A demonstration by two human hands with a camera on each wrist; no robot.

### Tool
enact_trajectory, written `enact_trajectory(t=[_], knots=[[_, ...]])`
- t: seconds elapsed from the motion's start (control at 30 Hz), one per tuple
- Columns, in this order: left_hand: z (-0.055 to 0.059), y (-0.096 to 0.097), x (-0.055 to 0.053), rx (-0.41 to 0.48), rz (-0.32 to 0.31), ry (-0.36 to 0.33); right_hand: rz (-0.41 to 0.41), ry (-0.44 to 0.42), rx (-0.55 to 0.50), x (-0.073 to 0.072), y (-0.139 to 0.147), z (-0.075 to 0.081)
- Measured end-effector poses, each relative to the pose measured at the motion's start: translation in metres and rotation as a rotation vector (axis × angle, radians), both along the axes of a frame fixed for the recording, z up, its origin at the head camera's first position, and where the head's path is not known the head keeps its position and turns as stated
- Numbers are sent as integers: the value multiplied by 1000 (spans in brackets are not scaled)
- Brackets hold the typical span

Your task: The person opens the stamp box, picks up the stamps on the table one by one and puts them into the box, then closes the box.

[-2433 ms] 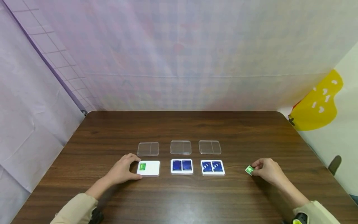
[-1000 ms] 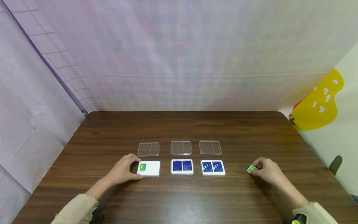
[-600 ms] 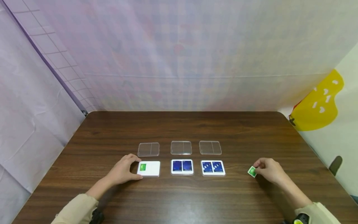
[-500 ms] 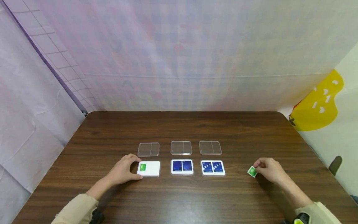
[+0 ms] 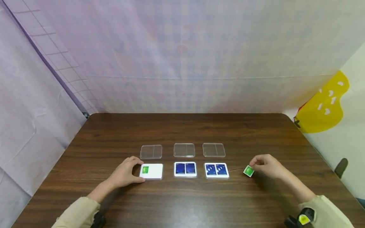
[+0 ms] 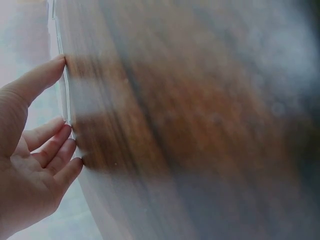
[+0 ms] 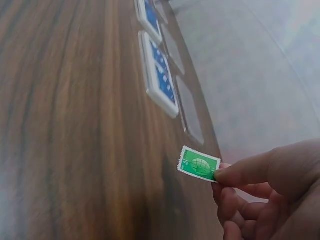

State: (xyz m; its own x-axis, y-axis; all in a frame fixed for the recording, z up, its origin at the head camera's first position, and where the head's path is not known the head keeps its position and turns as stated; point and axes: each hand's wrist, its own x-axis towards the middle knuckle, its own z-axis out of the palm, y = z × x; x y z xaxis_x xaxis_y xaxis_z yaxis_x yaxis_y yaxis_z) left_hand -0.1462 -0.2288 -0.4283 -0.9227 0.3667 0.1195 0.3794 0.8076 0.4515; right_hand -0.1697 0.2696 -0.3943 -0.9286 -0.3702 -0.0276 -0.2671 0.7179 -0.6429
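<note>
My right hand [image 5: 266,164] pinches a small green postage stamp [image 7: 199,164] between thumb and fingers, above the table right of the cases. A globe-like drawing and white perforated edges show on the stamp. At the left, my left hand [image 5: 126,172] holds a clear stamp case [image 5: 155,171] with a white insert by its left end, thumb at the near corner and a finger at the far one. On the insert's left half lies another green stamp [image 5: 145,170]; its right half is bare white. The left wrist view catches only the case's edge [image 6: 66,95].
Two more cases stand to the right, one with two dark blue stamps [image 5: 185,168] and one with two blue moon-phase stamps [image 5: 216,169]. Behind them lie three clear lids [image 5: 151,152] in a row on the brown wooden table [image 5: 182,126]. A pale curtain hangs behind.
My right hand has shifted left and slightly away from me with the green stamp, after turning it a little. The left hand has stayed at the case.
</note>
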Motion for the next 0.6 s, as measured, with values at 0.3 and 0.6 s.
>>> enact_trajectory(t=[0.3, 0.6], knots=[[2, 0, 1, -1, -3, -2, 55, -52, -41, -12, -34, 21], [1, 0, 0, 0, 0, -8, 128, -40, -48, -21, -70, 34]])
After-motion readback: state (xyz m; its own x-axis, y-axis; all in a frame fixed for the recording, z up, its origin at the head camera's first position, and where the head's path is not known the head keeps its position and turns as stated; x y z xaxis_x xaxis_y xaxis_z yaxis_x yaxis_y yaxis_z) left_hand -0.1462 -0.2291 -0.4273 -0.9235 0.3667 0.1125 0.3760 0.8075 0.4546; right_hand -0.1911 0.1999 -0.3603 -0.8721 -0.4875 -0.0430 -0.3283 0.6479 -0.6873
